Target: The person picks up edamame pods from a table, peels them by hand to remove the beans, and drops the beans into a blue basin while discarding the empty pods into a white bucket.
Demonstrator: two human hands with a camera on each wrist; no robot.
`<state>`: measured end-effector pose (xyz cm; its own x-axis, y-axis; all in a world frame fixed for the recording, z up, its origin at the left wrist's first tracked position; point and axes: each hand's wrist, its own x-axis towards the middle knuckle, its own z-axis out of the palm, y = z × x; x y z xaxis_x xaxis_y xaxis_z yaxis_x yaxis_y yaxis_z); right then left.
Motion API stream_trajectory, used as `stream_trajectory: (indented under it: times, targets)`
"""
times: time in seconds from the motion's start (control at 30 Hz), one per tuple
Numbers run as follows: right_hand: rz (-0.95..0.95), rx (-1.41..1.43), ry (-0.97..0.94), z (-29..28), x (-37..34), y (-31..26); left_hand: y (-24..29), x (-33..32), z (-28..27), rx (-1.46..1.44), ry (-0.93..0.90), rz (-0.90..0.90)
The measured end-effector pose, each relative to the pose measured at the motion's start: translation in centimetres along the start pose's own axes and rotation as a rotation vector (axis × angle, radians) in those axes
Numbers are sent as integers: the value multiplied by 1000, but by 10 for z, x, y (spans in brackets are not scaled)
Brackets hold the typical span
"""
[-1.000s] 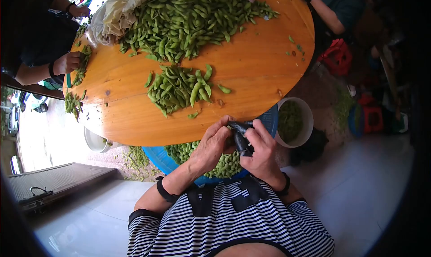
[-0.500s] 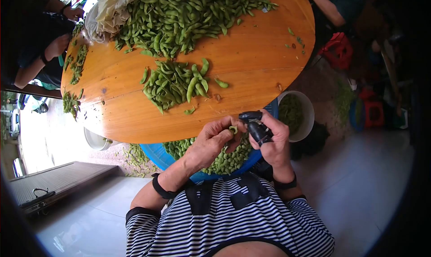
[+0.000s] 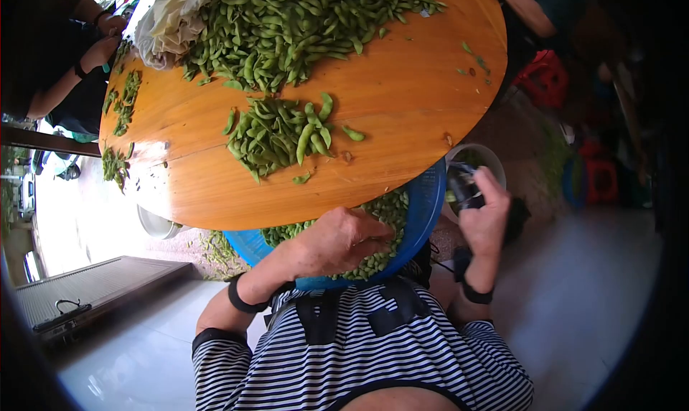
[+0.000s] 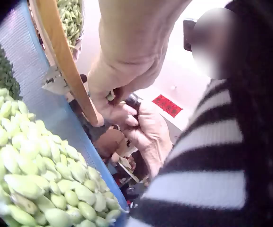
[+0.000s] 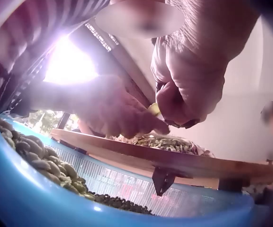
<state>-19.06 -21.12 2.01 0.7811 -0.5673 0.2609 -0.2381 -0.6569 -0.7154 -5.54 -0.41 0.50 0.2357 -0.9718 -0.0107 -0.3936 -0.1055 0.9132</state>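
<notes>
Over the shelled green beans [image 4: 41, 165] in a blue basket [image 3: 428, 206], the left hand [image 3: 343, 239] hangs with its fingers pointing right and downward; its fingertips are partly hidden. The right hand [image 3: 484, 213], blurred, wears black finger covers [image 3: 465, 187] and hovers beside a white bucket [image 3: 495, 168]. Both hands look close together in the wrist views, where a small green piece [image 5: 154, 109] shows between them. Whether the right fingers pinch it is unclear. A small pile of green pods [image 3: 273, 139] lies on the table.
The round wooden table [image 3: 402, 117] overhangs the basket and bears a large pod heap [image 3: 280, 34] beside a pale cloth [image 3: 169, 30]. Another person's hands [image 3: 100, 52] are at the left edge. A red stool [image 3: 542, 77] stands right of the table.
The hands have parted: the right moved from beside the left out toward the white bucket, while the left lowered slightly over the beans. The green piece in the left fingers no longer shows in the head view.
</notes>
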Motion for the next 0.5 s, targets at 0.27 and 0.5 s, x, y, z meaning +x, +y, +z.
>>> stream_trajectory:
  times: [0.27, 0.5]
  targets:
    - [36, -260, 74, -25, -4, 25, -17, 50, -55, 860, 462, 184]
    - [123, 367, -198, 27, -5, -6, -5, 49, -41, 618, 435, 94]
